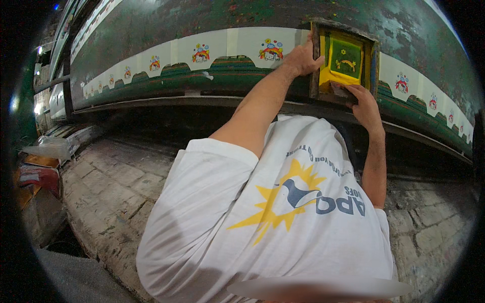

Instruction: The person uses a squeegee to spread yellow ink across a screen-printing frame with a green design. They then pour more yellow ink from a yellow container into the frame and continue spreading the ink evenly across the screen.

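A wooden screen-printing frame (316,65) lies on the long green table, its mesh (346,58) smeared with yellow ink around a small design. My left hand (303,59) grips the frame's left side, fingers closed around the wood. Near the frame's lower edge, my right hand (365,105) is closed on a squeegee (341,91), which sits in the yellow ink on the mesh. White printed pieces (222,48) form a row along the table's near edge, on both sides of the frame. Each bears a small colourful cartoon print (271,50).
The dark green table (202,15) is stained with old ink and curves across the view. A worn brick floor (116,177) lies below it. At the far left are a clear plastic bag (53,147) and a red item (43,178). Grey cloth (86,275) lies at lower left.
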`<act>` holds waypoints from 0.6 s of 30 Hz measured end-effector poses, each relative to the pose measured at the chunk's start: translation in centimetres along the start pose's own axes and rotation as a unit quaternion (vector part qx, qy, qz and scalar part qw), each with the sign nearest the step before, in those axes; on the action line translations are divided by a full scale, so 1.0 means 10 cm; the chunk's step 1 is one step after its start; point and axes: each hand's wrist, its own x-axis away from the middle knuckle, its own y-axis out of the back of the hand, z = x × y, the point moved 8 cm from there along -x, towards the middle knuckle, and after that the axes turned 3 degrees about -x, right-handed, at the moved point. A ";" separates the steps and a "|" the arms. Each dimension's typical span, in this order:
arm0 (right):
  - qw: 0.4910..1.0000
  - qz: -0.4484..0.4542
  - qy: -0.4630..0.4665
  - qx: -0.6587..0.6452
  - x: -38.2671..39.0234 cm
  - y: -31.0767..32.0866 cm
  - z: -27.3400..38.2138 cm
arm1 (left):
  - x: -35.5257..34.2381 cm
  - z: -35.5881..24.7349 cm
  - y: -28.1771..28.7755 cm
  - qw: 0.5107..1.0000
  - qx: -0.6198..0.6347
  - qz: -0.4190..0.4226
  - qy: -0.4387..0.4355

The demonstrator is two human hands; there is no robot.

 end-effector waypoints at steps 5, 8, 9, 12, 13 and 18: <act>0.990 -0.002 0.027 -0.136 0.04 0.23 0.53 | -0.05 0.08 -0.09 1.000 -0.023 -0.002 0.009; 0.946 -0.037 0.223 -0.230 -0.04 0.40 1.42 | -0.07 0.05 -0.09 1.000 -0.024 0.011 -0.017; 0.920 -0.031 0.299 -0.250 -0.05 0.38 1.79 | -0.06 0.05 -0.07 1.000 -0.009 -0.005 -0.015; 0.843 0.079 0.421 -0.325 0.11 0.19 2.87 | -0.03 -0.01 0.02 0.998 0.040 -0.041 -0.026; 0.805 0.088 0.485 -0.331 0.20 0.22 3.18 | -0.02 -0.02 0.03 0.999 0.027 -0.034 -0.022; 0.656 0.129 0.583 -0.461 0.49 0.46 3.93 | 0.04 -0.09 0.09 0.999 0.026 -0.009 -0.031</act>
